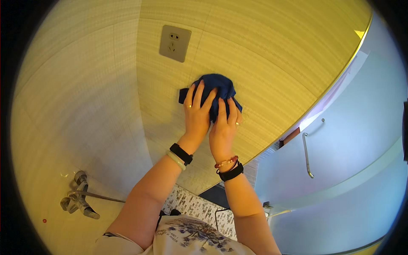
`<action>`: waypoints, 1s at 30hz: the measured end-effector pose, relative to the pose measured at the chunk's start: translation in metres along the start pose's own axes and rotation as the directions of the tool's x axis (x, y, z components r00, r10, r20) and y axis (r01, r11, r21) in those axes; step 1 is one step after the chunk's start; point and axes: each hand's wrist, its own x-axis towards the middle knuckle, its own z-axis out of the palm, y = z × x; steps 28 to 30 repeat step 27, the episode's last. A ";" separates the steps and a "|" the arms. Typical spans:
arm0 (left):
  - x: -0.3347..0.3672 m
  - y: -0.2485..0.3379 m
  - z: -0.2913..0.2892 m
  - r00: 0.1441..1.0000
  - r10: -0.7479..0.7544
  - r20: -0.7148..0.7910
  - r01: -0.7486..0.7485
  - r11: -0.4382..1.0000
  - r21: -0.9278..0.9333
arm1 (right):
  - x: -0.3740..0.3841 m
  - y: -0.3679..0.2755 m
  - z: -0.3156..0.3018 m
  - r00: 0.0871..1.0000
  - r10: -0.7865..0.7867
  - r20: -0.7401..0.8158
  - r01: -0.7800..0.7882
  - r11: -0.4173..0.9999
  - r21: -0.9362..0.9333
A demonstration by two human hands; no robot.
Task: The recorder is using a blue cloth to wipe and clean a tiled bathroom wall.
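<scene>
A crumpled dark blue cloth [219, 83] lies bunched against the tiled wall, a little below a grey socket plate. My left hand [197, 112] presses on its left part, fingers bent over the fabric. Right beside it, my right hand [224, 125] holds the lower right part of the cloth, with its fingers pointing up the wall. Between them the two hands keep the cloth on the wall, and their palms are hidden. Black bands show on both wrists.
The grey wall socket [175, 43] sits above the cloth. A metal mixer tap [80, 197] with a hose is on the left wall. To the right stands a frosted glass door [340, 170] with a metal handle [308, 155]. Mosaic flooring [191, 204] shows below.
</scene>
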 end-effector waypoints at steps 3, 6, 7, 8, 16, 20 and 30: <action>-0.021 -0.011 0.007 1.000 0.013 -0.021 -0.013 1.000 0.000 | -0.012 0.008 0.014 1.000 0.012 -0.012 -0.012 1.000 -0.004; -0.049 -0.022 0.010 0.997 0.018 0.081 -0.019 1.000 0.017 | -0.037 0.022 0.022 1.000 0.001 0.023 -0.001 1.000 0.024; -0.057 -0.027 0.012 0.996 0.014 0.085 -0.016 1.000 0.022 | -0.045 0.024 0.026 1.000 0.003 0.029 -0.004 1.000 0.029; -0.066 -0.033 0.013 0.990 0.018 0.138 -0.024 0.999 0.047 | -0.053 0.027 0.030 0.999 0.003 0.047 -0.005 0.999 0.034; -0.105 -0.051 0.014 0.929 -0.062 0.366 0.039 0.997 0.071 | -0.093 0.042 0.048 0.979 0.093 0.182 -0.102 0.994 0.041; -0.105 -0.054 0.010 0.909 -0.083 0.408 0.089 0.996 0.005 | -0.090 0.036 0.051 0.960 0.184 0.211 -0.200 0.978 0.060; -0.025 -0.041 -0.013 0.981 -0.002 0.195 0.029 0.990 -0.137 | -0.023 0.000 0.042 0.989 0.140 0.046 -0.144 0.985 0.091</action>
